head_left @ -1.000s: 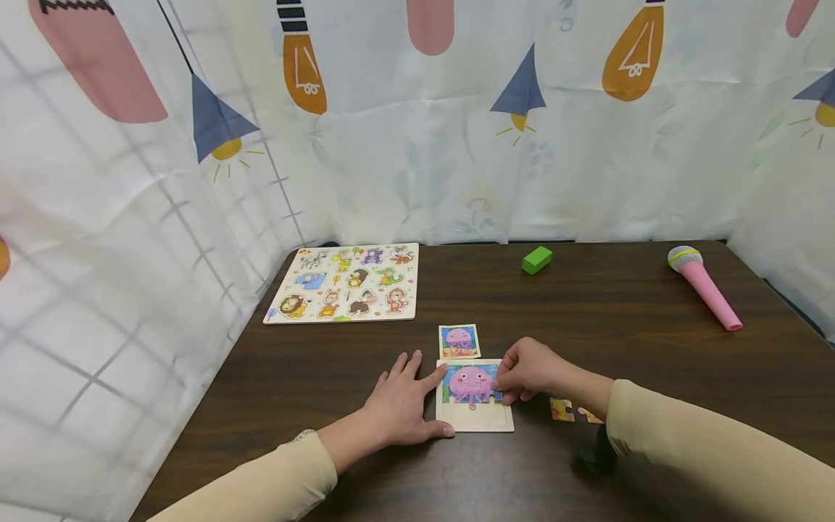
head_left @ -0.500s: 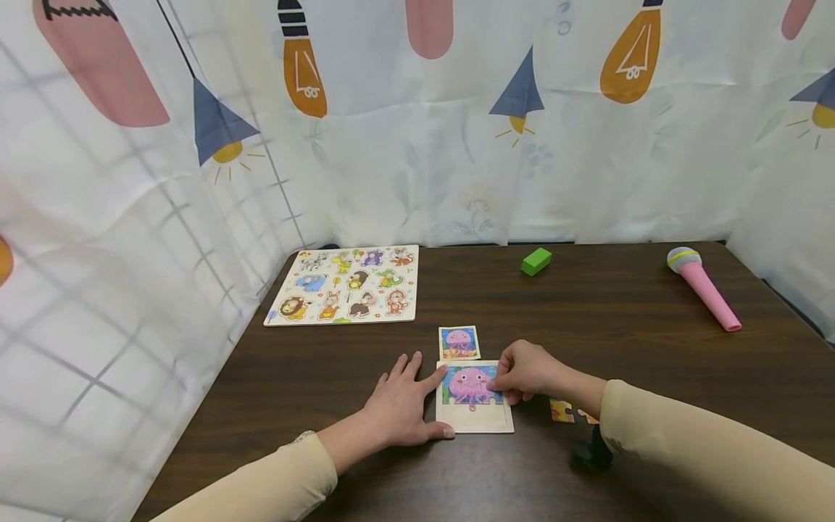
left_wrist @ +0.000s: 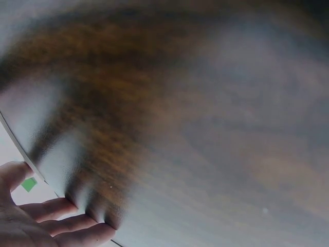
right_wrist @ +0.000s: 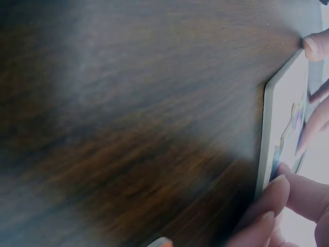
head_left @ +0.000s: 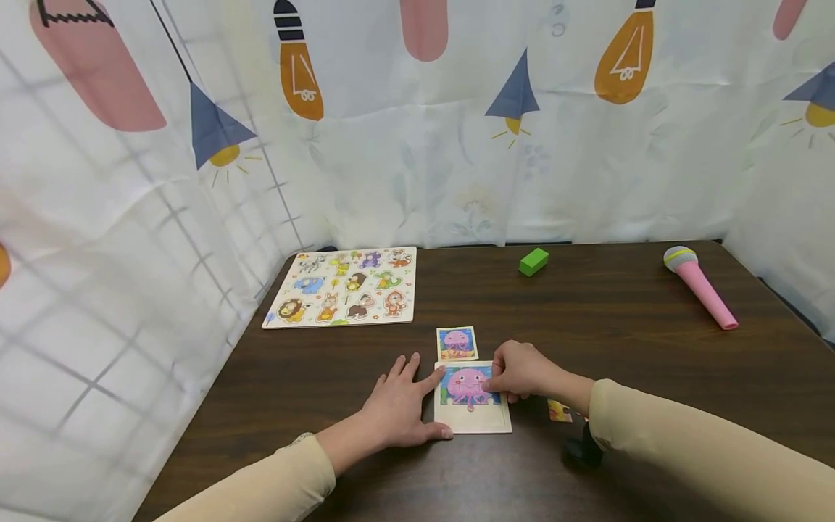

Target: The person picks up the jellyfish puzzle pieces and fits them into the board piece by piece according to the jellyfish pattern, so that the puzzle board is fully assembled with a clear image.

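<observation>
A small square puzzle board (head_left: 472, 423) lies on the table, its upper part filled with pink jellyfish pieces and its lower strip bare wood. Spread along its left side is my left hand (head_left: 401, 406), one fingertip at the top left corner and the thumb at the bottom left. My right hand (head_left: 522, 370) is curled at the board's right edge, its fingertips pinching and pressing a puzzle piece (head_left: 497, 398) that they mostly hide. In the right wrist view, the thumb (right_wrist: 303, 193) reaches onto the picture. A jellyfish picture card (head_left: 457, 344) lies just beyond the board.
Loose yellow puzzle pieces (head_left: 559, 411) lie partly hidden under the right forearm. At the back left is a larger animal puzzle board (head_left: 342, 286). A green block (head_left: 533, 262) and a pink toy microphone (head_left: 701, 287) lie farther back. Patterned curtains (head_left: 417, 159) enclose the table.
My right hand has shifted slightly left over the board's right edge, and its forearm covers more of the loose pieces. My left hand stays in place; the whole view drifts a little.
</observation>
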`<state>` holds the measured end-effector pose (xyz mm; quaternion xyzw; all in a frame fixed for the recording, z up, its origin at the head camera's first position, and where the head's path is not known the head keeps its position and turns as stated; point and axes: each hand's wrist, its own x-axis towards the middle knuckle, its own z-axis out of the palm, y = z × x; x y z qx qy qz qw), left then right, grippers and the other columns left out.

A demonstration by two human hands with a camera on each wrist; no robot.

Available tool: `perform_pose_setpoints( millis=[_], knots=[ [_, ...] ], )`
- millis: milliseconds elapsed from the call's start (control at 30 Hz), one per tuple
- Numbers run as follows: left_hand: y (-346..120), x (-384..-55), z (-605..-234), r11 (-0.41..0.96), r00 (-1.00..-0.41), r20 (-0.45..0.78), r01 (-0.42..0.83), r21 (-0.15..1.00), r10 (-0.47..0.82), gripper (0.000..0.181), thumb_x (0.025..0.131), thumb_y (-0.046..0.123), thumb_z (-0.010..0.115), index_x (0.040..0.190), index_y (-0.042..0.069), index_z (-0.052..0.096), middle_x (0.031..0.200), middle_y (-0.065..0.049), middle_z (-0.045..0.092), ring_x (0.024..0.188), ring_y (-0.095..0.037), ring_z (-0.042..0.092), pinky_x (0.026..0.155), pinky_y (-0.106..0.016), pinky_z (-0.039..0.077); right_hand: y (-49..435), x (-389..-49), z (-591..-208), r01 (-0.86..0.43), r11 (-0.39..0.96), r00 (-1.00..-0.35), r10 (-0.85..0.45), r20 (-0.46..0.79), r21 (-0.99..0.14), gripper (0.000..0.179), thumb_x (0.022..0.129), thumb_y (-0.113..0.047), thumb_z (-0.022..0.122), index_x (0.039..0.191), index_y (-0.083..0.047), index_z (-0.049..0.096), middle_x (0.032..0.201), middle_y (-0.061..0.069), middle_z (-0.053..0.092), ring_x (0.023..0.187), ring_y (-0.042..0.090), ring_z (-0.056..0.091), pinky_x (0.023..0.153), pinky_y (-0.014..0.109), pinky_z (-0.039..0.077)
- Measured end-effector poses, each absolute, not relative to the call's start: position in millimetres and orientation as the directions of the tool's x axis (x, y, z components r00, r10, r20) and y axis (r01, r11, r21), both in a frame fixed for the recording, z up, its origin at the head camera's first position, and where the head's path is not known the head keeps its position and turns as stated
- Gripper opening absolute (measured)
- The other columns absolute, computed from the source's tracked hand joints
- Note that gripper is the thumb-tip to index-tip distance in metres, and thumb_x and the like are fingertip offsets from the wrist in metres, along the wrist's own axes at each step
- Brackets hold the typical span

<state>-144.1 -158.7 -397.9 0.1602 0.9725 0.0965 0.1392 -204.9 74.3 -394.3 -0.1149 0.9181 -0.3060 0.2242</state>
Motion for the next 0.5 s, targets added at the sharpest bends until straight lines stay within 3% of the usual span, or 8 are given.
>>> perform_pose_setpoints(
  millis=[500],
  knots=[
    [-159.4,-143.0,-399.3,0.925,-0.912,-0.226,0.285,0.25,0.342,0.093,0.081,0.066,0.075,0.157,0.025,0.043,0.164,-0.025,0.03,0.152,-0.048,0.028,0.112,-0.068,0.037,82.9,-204.9,-394.9,-0.14,0.732,-0.845,-0.439,-0.304,-0.667,0.024,0.085,-0.015,0.083,0.074,-0.01,0.063,0.057,0.001,0.061,0.047,0.01,0.055,0.047,0.023,0.044]
  ],
)
